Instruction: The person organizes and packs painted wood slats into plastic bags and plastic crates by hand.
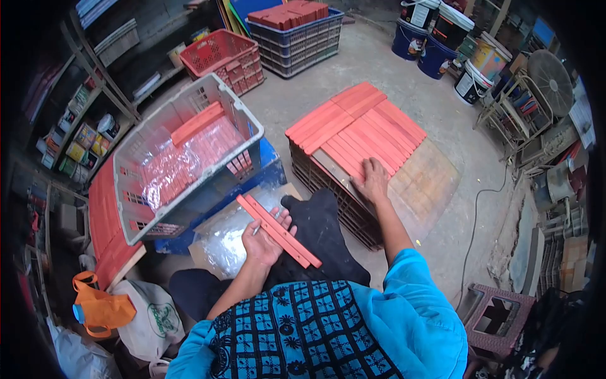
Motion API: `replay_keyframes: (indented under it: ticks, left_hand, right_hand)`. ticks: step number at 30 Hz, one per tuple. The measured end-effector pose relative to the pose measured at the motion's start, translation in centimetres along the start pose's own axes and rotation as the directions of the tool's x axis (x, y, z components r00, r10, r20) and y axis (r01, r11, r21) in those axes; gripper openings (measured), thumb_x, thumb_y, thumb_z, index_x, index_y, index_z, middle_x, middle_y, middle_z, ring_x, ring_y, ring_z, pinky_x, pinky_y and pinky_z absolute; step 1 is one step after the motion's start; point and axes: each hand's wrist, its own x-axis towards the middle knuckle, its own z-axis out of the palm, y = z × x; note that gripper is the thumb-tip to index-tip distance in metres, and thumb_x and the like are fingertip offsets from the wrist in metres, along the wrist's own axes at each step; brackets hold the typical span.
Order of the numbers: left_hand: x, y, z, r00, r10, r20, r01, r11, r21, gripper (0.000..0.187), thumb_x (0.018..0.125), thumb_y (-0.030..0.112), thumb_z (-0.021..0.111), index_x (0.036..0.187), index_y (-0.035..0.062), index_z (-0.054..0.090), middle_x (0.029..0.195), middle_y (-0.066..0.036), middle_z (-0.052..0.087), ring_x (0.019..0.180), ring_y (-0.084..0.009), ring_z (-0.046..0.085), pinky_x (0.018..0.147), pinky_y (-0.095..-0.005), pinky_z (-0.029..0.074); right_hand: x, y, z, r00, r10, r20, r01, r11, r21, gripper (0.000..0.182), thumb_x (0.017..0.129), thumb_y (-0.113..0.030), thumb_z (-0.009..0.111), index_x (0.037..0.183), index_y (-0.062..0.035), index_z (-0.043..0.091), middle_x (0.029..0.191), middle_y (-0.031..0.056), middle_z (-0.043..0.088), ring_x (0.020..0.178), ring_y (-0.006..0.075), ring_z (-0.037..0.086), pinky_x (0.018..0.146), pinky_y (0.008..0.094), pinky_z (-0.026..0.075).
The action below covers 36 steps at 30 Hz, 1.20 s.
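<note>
Two red wooden strips (pixel 278 231) with small holes lie side by side across my left hand (pixel 265 239), whose fingers curl around them above my lap. My right hand (pixel 372 180) rests on the near edge of red strips (pixel 360 142) laid in rows on a board (pixel 426 183) over a dark crate (pixel 334 199). Whether its fingertips grip a strip is too small to tell. To the left, a grey crate (pixel 189 159) holds red strips in clear plastic (pixel 180 165) and a loose strip bundle (pixel 197 123).
A red crate (pixel 237 69) and a stacked blue crate (pixel 297 47) stand at the back. Paint buckets (pixel 435 54) are at the back right. A stool (pixel 499 316) stands at the lower right. An orange bag (pixel 104 306) and white bag (pixel 148 319) lie at the lower left.
</note>
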Motion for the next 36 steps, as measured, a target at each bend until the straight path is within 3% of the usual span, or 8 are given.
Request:
replay_keyframes:
  ticks: [7,8,14,18,24,31,36]
  left_hand:
    - [-0.2,0.5,0.4,0.998,0.037,-0.05,-0.037,0.999,0.013,0.056,0.079,0.032,0.046,0.125,0.0002,0.045,0.119,-0.018,0.054,0.107,-0.0312,0.054,0.1,-0.0551,0.034]
    - [-0.3,0.8,0.4,0.997,0.044,-0.06,-0.043,0.999,0.019,0.056,0.078,0.032,0.046,0.124,0.0,0.046,0.119,-0.018,0.054,0.107,-0.0312,0.054,0.1,-0.0553,0.034]
    - [-0.2,1.7,0.2,0.992,0.066,-0.104,-0.065,0.998,0.013,0.056,0.077,0.031,0.049,0.123,-0.0007,0.046,0.12,-0.019,0.052,0.11,-0.0325,0.052,0.101,-0.0557,0.033]
    - [0.2,1.8,0.2,0.996,0.042,-0.073,-0.042,0.999,0.005,0.058,0.078,0.031,0.048,0.126,-0.0008,0.044,0.122,-0.02,0.05,0.113,-0.0331,0.05,0.101,-0.0545,0.033]
    - [0.3,1.5,0.4,0.997,0.019,-0.081,-0.019,1.0,0.001,0.059,0.079,0.031,0.045,0.128,-0.0015,0.042,0.123,-0.02,0.05,0.112,-0.0332,0.05,0.1,-0.0552,0.035]
    - [0.2,2.0,-0.1,0.999,0.035,-0.041,-0.037,0.999,-0.026,0.056,0.082,0.029,0.041,0.129,-0.002,0.038,0.124,-0.023,0.05,0.112,-0.0351,0.052,0.098,-0.0546,0.038]
    - [0.1,2.3,-0.5,0.998,0.052,-0.044,-0.053,0.998,-0.016,0.059,0.08,0.031,0.043,0.129,-0.0013,0.04,0.124,-0.021,0.05,0.112,-0.0341,0.051,0.1,-0.0556,0.036]
  right_hand:
    - [8.8,-4.2,3.6,0.961,-0.039,0.276,0.041,0.999,-0.002,0.073,0.068,-0.044,0.071,0.127,-0.01,0.045,0.132,0.0138,0.041,0.129,0.0253,0.034,0.102,0.0545,0.027]
    - [9.3,-4.4,4.9,0.975,-0.05,0.217,0.059,0.998,-0.033,0.074,0.067,-0.045,0.072,0.125,-0.0095,0.045,0.132,0.0129,0.041,0.128,0.0249,0.034,0.1,0.0563,0.029]
    - [11.1,-5.0,5.0,0.971,-0.047,0.233,0.067,0.995,-0.079,0.068,0.064,-0.046,0.071,0.116,-0.0062,0.049,0.121,0.0139,0.047,0.119,0.0287,0.041,0.095,0.0528,0.033]
    - [11.5,-4.9,4.8,0.961,-0.079,0.266,0.104,0.991,-0.081,0.062,0.063,-0.043,0.071,0.109,-0.0059,0.051,0.113,0.0125,0.048,0.115,0.027,0.042,0.095,0.0517,0.036]
    - [12.5,-6.1,3.8,0.95,-0.001,0.312,0.038,0.993,-0.111,0.07,0.063,-0.046,0.073,0.115,-0.0051,0.05,0.117,0.0137,0.049,0.117,0.0283,0.043,0.095,0.0488,0.037]
    - [14.1,-5.4,4.9,0.912,-0.052,0.407,0.132,0.976,-0.171,0.074,0.062,-0.048,0.073,0.116,-0.0039,0.049,0.119,0.0161,0.049,0.117,0.0302,0.044,0.096,0.0463,0.037]
    - [13.4,-4.9,4.9,0.926,-0.092,0.366,0.146,0.982,-0.123,0.073,0.059,-0.05,0.07,0.111,-0.0025,0.049,0.112,0.0195,0.052,0.112,0.0333,0.047,0.092,0.0472,0.039]
